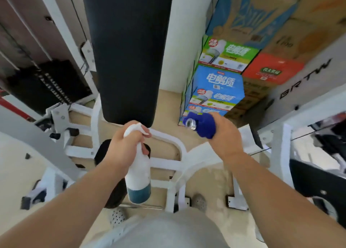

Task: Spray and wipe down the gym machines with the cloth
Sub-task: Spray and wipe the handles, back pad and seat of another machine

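Left hand (124, 148) grips the spray bottle (138, 174); right hand (222, 135) clamps the blue cloth (204, 125) around a metal handle (191, 123).

We see bright, even light with soft, faint shadows. The wide lens bends straight lines at the edges (frame rails (24, 133) bow noticeably). Motion blur softens the whole frame, and the stacked cartons (222, 83) read only partly sharp.

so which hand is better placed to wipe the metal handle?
Right hand: its cloth is already wrapped around the handle end. Left hand is occupied holding the bottle.
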